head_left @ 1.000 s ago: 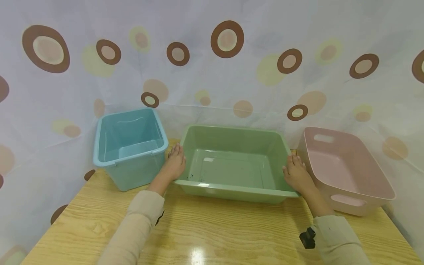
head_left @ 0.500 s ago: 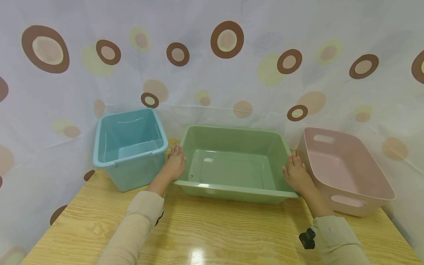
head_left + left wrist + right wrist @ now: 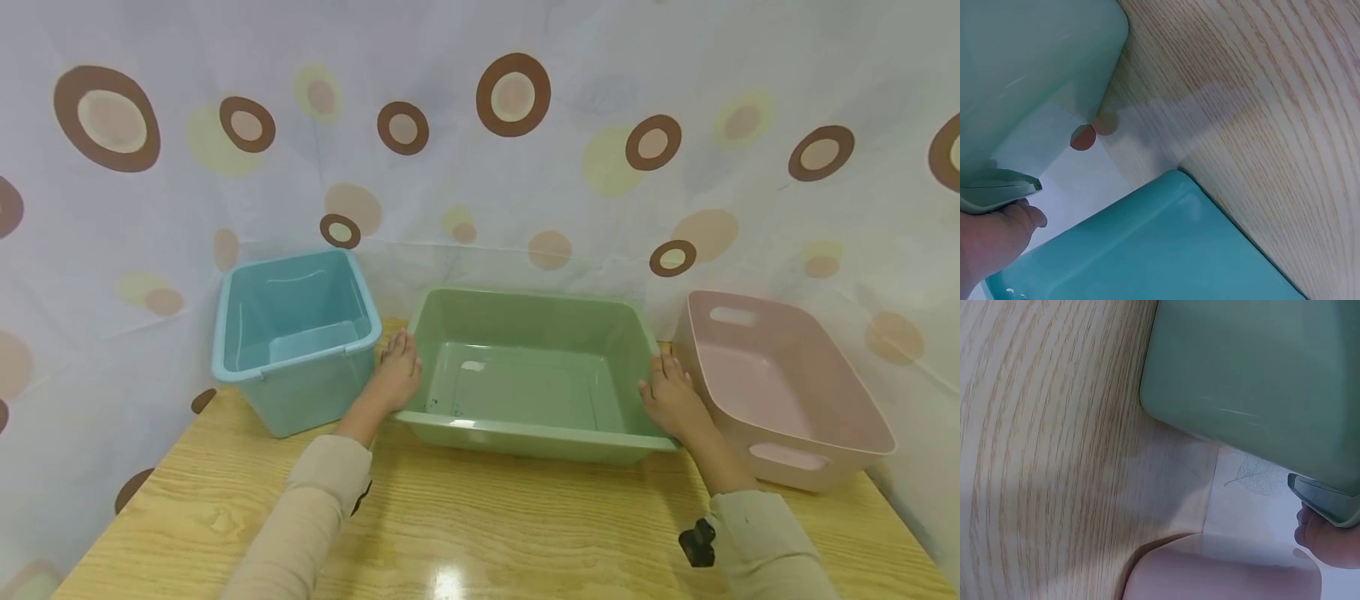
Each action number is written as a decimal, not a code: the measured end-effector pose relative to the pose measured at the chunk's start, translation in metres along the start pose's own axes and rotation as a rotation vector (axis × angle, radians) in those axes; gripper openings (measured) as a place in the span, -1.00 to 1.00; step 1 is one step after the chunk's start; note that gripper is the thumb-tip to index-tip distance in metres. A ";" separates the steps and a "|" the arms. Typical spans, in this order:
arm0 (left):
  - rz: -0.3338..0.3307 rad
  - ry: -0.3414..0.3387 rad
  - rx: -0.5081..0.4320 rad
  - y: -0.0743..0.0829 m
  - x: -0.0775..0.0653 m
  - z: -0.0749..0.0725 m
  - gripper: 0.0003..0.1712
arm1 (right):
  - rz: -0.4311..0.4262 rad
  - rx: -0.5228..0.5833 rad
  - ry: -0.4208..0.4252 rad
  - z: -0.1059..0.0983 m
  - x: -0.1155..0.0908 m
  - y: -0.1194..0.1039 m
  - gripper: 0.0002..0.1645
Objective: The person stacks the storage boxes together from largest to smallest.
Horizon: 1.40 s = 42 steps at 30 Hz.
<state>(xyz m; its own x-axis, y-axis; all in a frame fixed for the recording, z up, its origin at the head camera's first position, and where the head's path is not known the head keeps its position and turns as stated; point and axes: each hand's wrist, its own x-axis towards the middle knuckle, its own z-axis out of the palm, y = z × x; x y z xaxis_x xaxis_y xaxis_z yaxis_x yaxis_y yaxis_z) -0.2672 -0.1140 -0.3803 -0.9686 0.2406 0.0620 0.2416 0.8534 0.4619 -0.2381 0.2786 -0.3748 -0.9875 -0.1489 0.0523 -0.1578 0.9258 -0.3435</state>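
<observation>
A green rectangular basin (image 3: 540,437) stands in the middle of the table in the head view, with a few small dark specks on its floor at the left. My left hand (image 3: 396,375) grips its left rim. At the opposite side my right hand (image 3: 672,400) holds the right rim. In the left wrist view, fingers (image 3: 1007,231) show under the lip of the basin. The right wrist view likewise has fingertips (image 3: 1310,528) bent below the rim. Thumbs are mostly hidden in the head view.
Left of the basin stands a blue bin (image 3: 311,400), close by my left hand. A pink basket (image 3: 772,383) with cut-out handles sits just right of my right hand. Behind them hangs a cloth (image 3: 465,167) printed with circles. Wooden tabletop (image 3: 480,517) extends in front.
</observation>
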 end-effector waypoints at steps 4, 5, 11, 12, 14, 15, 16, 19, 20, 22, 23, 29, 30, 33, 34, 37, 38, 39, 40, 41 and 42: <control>-0.005 0.004 -0.009 0.000 -0.001 0.000 -0.37 | -0.009 0.002 0.007 0.001 0.000 0.001 -0.28; -0.004 0.007 -0.011 0.000 -0.001 0.000 -0.37 | -0.010 0.002 0.010 0.001 0.000 0.001 -0.28; -0.004 0.005 -0.013 0.000 -0.002 0.001 -0.37 | -0.006 0.006 0.010 0.002 -0.003 0.001 -0.28; -0.002 0.007 -0.017 -0.001 -0.002 0.001 -0.38 | -0.007 0.008 0.012 0.002 -0.004 0.001 -0.27; 0.000 0.008 -0.026 -0.001 -0.003 0.002 -0.38 | -0.006 0.009 0.013 0.003 -0.005 0.001 -0.27; -0.001 0.007 -0.028 -0.002 -0.004 0.003 -0.38 | -0.007 0.009 0.014 0.004 -0.006 0.001 -0.27; 0.002 0.009 -0.031 -0.002 -0.005 0.003 -0.38 | -0.007 0.009 0.011 0.004 -0.007 0.001 -0.27; 0.003 0.020 -0.035 -0.002 -0.007 0.003 -0.38 | -0.008 0.006 0.010 0.004 -0.008 0.001 -0.27; 0.005 0.024 -0.034 -0.002 -0.007 0.003 -0.39 | -0.010 0.005 0.014 0.004 -0.008 0.001 -0.27; 0.010 0.033 -0.036 -0.002 -0.008 0.003 -0.39 | -0.010 0.006 0.016 0.003 -0.009 0.000 -0.27; 0.010 0.033 -0.035 -0.002 -0.009 0.003 -0.39 | -0.010 0.006 0.018 0.003 -0.010 0.000 -0.27; 0.008 0.026 -0.042 -0.001 -0.012 0.003 -0.38 | -0.028 0.026 0.041 0.004 -0.014 0.000 -0.27; 0.005 0.024 -0.045 -0.002 -0.013 0.003 -0.38 | -0.034 0.033 0.047 0.006 -0.014 0.002 -0.28; 0.002 0.020 -0.053 -0.002 -0.014 0.003 -0.38 | -0.054 0.055 0.083 0.010 -0.014 0.006 -0.27; 0.001 0.018 -0.050 -0.002 -0.014 0.003 -0.38 | -0.058 0.058 0.092 0.011 -0.014 0.006 -0.27; 0.005 0.022 -0.054 -0.003 -0.015 0.003 -0.38 | -0.052 0.061 0.087 0.011 -0.015 0.005 -0.28; 0.007 0.024 -0.055 -0.002 -0.016 0.003 -0.38 | -0.049 0.056 0.085 0.010 -0.016 0.003 -0.29; 0.008 0.023 -0.055 -0.002 -0.016 0.003 -0.38 | -0.042 0.047 0.068 0.008 -0.017 0.001 -0.30; 0.007 0.021 -0.053 -0.002 -0.016 0.003 -0.38 | -0.034 0.044 0.056 0.006 -0.018 0.000 -0.30; 0.009 0.023 -0.059 -0.002 -0.016 0.003 -0.38 | -0.029 0.041 0.050 0.005 -0.018 -0.001 -0.30; 0.013 0.025 -0.062 -0.001 -0.016 0.003 -0.38 | -0.026 0.034 0.043 0.005 -0.018 -0.002 -0.31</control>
<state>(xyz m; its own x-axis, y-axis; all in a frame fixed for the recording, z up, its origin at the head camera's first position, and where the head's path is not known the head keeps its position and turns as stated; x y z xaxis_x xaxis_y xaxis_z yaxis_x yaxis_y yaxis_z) -0.2516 -0.1179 -0.3842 -0.9669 0.2388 0.0899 0.2504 0.8200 0.5147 -0.2199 0.2779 -0.3795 -0.9823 -0.1572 0.1021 -0.1843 0.9094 -0.3730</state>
